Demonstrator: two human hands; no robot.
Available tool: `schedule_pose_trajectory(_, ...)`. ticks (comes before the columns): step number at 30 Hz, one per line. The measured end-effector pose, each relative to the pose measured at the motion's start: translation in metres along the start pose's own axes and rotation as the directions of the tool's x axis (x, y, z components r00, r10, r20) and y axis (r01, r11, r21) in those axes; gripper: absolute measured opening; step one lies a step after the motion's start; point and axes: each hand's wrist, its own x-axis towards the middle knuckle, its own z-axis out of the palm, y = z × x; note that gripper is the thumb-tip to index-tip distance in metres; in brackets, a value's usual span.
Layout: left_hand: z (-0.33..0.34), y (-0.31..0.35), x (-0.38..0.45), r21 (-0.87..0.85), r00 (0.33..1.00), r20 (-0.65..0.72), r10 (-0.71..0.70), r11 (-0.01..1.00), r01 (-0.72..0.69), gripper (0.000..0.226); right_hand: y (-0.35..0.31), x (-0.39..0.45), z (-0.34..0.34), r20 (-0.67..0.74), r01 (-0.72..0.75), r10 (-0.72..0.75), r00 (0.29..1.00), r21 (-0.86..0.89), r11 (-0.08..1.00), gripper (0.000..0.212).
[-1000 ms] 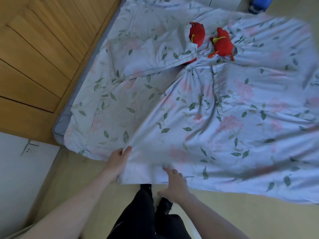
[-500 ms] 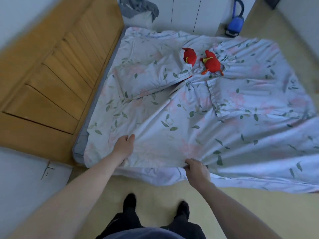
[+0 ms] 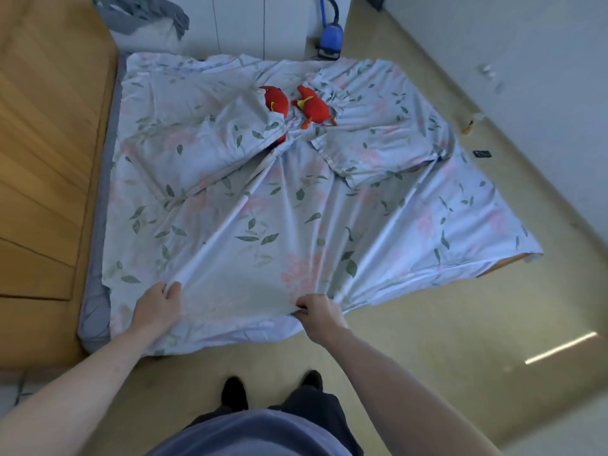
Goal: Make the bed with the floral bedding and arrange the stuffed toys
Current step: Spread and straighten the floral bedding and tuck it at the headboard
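A pale floral sheet (image 3: 263,225) is spread over a low bed and pulled taut into folds that fan out from its near edge. My left hand (image 3: 158,307) grips that edge at the left, fingers curled into the cloth. My right hand (image 3: 317,312) pinches a bunch of the same edge a little to the right. Two floral pillows (image 3: 197,139) (image 3: 378,139) lie at the far end. Between them sit two red stuffed toys (image 3: 276,100) (image 3: 314,108); the left one is half covered by the left pillow.
A wooden headboard panel (image 3: 49,159) runs along the left side. The grey mattress edge (image 3: 95,311) shows at the near left corner. A blue vacuum cleaner (image 3: 330,39) and grey cloth (image 3: 141,14) are beyond the bed. Small items (image 3: 482,154) lie on the floor at the right. My feet (image 3: 273,390) stand at the bed's foot.
I have straightened up and stepped back, so more of the bed is in view. Both hands closed on the near edge and drew the sheet tight toward me.
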Motion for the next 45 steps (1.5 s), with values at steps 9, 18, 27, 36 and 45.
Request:
schedule_pose_trajectory(9,0.025,-0.038,-0.05,0.004,0.998,0.044,0.039,0.999,-0.039,0.046,0.031,-0.055,0.029,0.055,-0.025,0.019,0.998,0.106,0.994,0.025)
schedule_pose_trajectory(18,0.029,-0.012,-0.039,-0.099,0.999,0.033,0.041,0.994,-0.037,0.035,0.033,-0.038,0.031,0.08,-0.082,0.077,0.994,0.068,0.994,0.037)
schedule_pose_trajectory(27,0.022,0.042,-0.037,-0.196,0.952,-0.134,0.276,0.934,-0.299,0.024,0.033,-0.012,0.03,0.171,-0.099,0.117,0.978,-0.112,0.989,0.03)
schedule_pose_trajectory(36,0.033,0.007,-0.033,-0.188,0.964,-0.07,0.256,0.946,-0.265,0.016,0.017,0.0,0.036,0.208,-0.154,0.133,0.969,0.092,0.984,0.034)
schedule_pose_trajectory(45,0.025,0.046,-0.033,-0.184,0.897,0.021,0.443,0.883,-0.432,0.017,-0.046,0.093,-0.025,0.188,-0.192,0.111,0.976,0.499,0.845,0.049)
